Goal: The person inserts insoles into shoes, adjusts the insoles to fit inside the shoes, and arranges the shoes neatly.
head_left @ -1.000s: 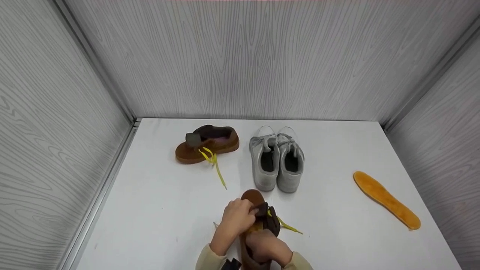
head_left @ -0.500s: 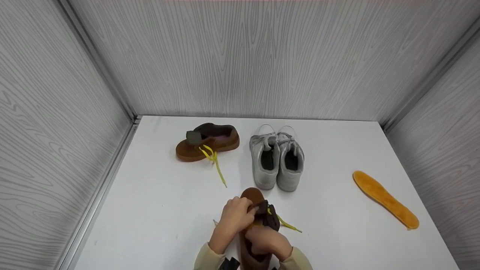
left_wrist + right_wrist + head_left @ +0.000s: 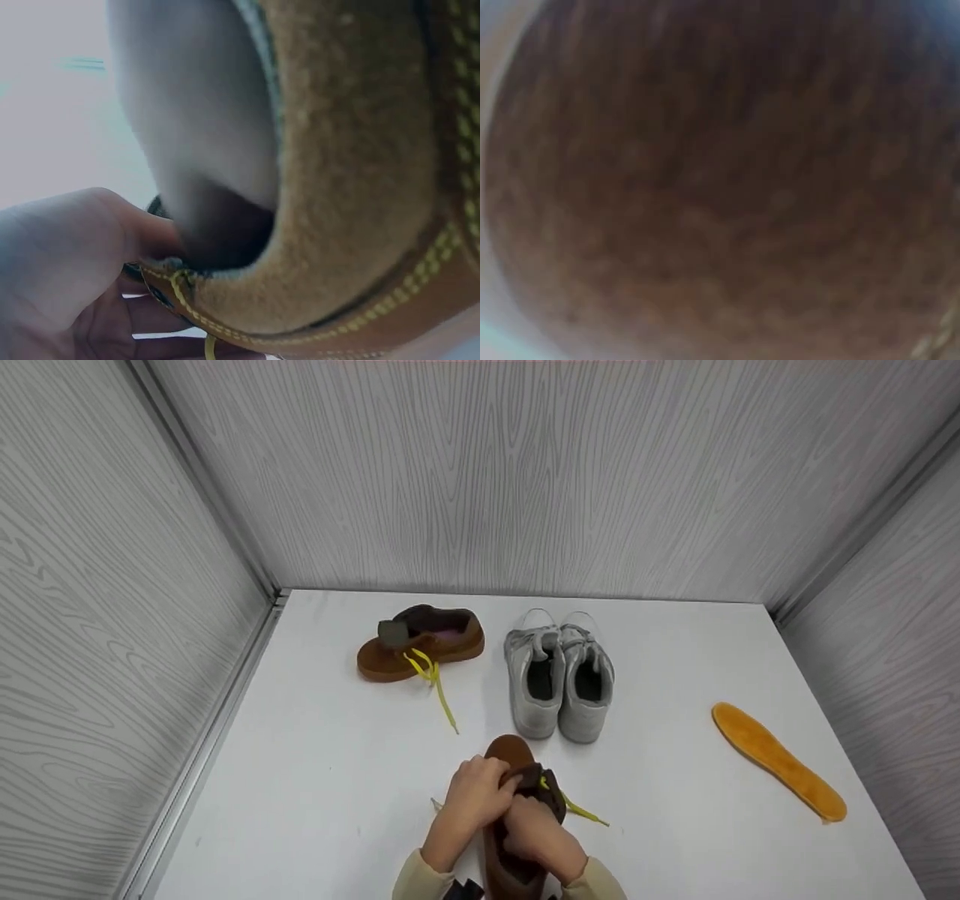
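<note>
A brown shoe (image 3: 519,879) with a yellow lace (image 3: 585,811) lies toe-forward at the near edge, between both hands. My left hand (image 3: 474,795) grips its upper on the left, near the dark tongue (image 3: 531,777). In the left wrist view, the thumb of that hand (image 3: 67,247) is at the shoe's opening and the fingers lie under the stitched brown side (image 3: 352,172). My right hand (image 3: 536,829) reaches into the opening, its fingers hidden inside. Blurred brown shoe material (image 3: 720,195) fills most of the right wrist view.
A second brown shoe (image 3: 382,661) with a loose yellow lace stands at the back left. Two grey-white sneakers (image 3: 535,717) stand side by side behind the held shoe. An orange insole (image 3: 780,762) lies on the white table (image 3: 300,780) at right. Grey wood-grain panels (image 3: 487,480) enclose the table.
My right hand has pushed farther forward into the shoe, and the orange patch seen inside earlier is now covered. My left hand keeps its hold. The view has shifted slightly.
</note>
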Motion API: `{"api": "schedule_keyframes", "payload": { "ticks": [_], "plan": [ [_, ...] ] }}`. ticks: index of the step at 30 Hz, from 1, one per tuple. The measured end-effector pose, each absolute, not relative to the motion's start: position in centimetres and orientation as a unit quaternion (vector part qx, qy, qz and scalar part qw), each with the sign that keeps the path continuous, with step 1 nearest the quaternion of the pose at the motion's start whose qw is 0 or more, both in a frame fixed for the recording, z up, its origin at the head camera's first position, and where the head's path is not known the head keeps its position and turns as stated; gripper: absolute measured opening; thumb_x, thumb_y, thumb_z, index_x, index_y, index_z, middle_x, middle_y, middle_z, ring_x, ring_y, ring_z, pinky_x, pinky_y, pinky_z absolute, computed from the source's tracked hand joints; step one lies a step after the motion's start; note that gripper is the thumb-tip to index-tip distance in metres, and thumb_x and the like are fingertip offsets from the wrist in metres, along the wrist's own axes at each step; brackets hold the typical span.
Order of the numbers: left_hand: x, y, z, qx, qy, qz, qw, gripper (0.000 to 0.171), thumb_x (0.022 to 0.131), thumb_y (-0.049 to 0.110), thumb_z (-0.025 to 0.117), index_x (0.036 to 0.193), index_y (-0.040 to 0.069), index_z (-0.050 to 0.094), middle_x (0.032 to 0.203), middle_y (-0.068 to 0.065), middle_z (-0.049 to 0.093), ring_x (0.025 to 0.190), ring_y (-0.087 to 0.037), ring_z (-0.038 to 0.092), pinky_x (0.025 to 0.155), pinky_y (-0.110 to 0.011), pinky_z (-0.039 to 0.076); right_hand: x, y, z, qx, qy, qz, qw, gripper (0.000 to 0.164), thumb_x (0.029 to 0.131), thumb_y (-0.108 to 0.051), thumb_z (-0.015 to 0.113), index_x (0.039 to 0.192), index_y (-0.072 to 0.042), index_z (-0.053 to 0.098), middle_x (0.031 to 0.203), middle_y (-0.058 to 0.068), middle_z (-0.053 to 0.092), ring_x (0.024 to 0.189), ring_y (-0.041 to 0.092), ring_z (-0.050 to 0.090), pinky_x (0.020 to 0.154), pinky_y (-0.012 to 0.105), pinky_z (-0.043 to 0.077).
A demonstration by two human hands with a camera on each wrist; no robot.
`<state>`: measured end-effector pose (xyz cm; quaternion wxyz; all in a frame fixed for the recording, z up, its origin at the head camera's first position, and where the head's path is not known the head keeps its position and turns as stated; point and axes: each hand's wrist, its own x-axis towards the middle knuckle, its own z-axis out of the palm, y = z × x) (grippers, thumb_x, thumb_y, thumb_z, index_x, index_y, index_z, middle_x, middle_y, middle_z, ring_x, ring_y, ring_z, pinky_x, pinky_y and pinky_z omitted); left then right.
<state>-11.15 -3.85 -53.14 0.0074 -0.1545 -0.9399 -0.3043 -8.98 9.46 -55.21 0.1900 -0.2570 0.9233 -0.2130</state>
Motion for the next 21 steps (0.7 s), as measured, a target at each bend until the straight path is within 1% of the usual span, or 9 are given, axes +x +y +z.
{"api": "schedule_keyframes", "payload": {
  "ticks": [2,5,7,10,12,14,16,18,21],
  "plan": [
    [-11.1,-3.9,-53.3,-0.162,-0.935,-0.315,0.017,0.023,0.089,0.019,0.069,0.067,0.013,0.063,0.063,0.000,0.058,0.061,-0.020,0.057,0.056,-0.034,0.043,-9.1,10.3,-54.4,-0.279,0.918,-0.226,0.169,0.006,0.083,-0.004,0.069,0.085,-0.006,0.064,0.074,0.002,0.062,0.066,0.011,0.054,0.062,0.032,0.050],
    [-10.6,-3.9,-53.8,-0.168,-0.925,-0.338,0.042,0.015,0.087,0.014,0.070,0.073,0.014,0.067,0.068,0.003,0.064,0.063,-0.015,0.060,0.058,-0.033,0.048,-9.1,11.7,-53.1,-0.301,0.905,-0.272,0.131,0.011,0.085,-0.007,0.070,0.077,-0.012,0.063,0.069,-0.006,0.058,0.062,0.006,0.050,0.058,0.027,0.046],
    [-10.0,-4.0,-54.2,-0.169,-0.918,-0.353,0.063,0.006,0.086,0.009,0.070,0.082,0.013,0.072,0.082,0.000,0.071,0.074,-0.017,0.068,0.065,-0.034,0.054,-8.9,12.8,-52.3,-0.283,0.904,-0.308,0.085,0.013,0.085,-0.008,0.071,0.077,-0.015,0.064,0.069,-0.010,0.058,0.061,0.004,0.049,0.056,0.025,0.044],
    [-8.7,-4.0,-54.7,-0.156,-0.911,-0.372,0.085,0.018,0.084,0.003,0.069,0.099,0.010,0.076,0.112,-0.009,0.072,0.099,-0.025,0.070,0.081,-0.042,0.056,-8.6,14.3,-51.7,-0.209,0.920,-0.333,-0.004,0.009,0.085,-0.013,0.076,0.090,-0.016,0.068,0.067,-0.014,0.058,0.057,0.002,0.049,0.052,0.024,0.044],
    [-7.7,-3.9,-55.1,-0.139,-0.908,-0.385,0.089,0.027,0.083,0.001,0.068,0.107,0.011,0.076,0.130,-0.015,0.063,0.113,-0.031,0.064,0.088,-0.047,0.053,-8.5,15.2,-51.8,-0.151,0.933,-0.325,-0.039,0.021,0.083,-0.018,0.079,0.101,-0.013,0.069,0.063,-0.014,0.055,0.052,0.002,0.048,0.049,0.023,0.042],
    [-6.7,-3.7,-55.6,-0.122,-0.906,-0.395,0.087,0.033,0.083,0.000,0.068,0.113,0.012,0.075,0.141,-0.018,0.054,0.121,-0.035,0.058,0.092,-0.049,0.051,-8.4,15.8,-52.1,-0.113,0.942,-0.316,-0.026,0.037,0.083,-0.027,0.080,0.112,-0.010,0.067,0.060,-0.013,0.053,0.050,0.002,0.045,0.046,0.024,0.040],
    [-5.8,-3.3,-56.1,-0.110,-0.906,-0.400,0.085,0.039,0.082,-0.001,0.067,0.118,0.014,0.072,0.147,-0.021,0.046,0.126,-0.037,0.053,0.094,-0.050,0.050,-8.3,16.2,-52.6,-0.106,0.939,-0.326,0.030,0.050,0.084,-0.033,0.079,0.123,-0.006,0.064,0.063,-0.011,0.055,0.052,0.004,0.047,0.047,0.025,0.040],
    [-5.1,-2.9,-56.7,-0.103,-0.906,-0.402,0.086,0.047,0.082,-0.003,0.066,0.126,0.014,0.068,0.150,-0.024,0.040,0.128,-0.039,0.051,0.093,-0.050,0.050,-8.1,16.2,-53.0,-0.122,0.923,-0.353,0.094,0.053,0.087,-0.032,0.075,0.128,-0.002,0.060,0.073,-0.006,0.062,0.058,0.007,0.052,0.051,0.026,0.044],
    [-4.5,-2.4,-57.3,-0.075,-0.900,-0.420,0.094,0.060,0.083,-0.007,0.062,0.140,0.012,0.055,0.152,-0.026,0.036,0.123,-0.040,0.054,0.089,-0.050,0.052,-7.8,15.7,-53.8,-0.152,0.901,-0.385,0.128,0.052,0.090,-0.022,0.071,0.133,0.002,0.055,0.090,0.005,0.070,0.073,0.011,0.061,0.061,0.029,0.051]
  ]
}}
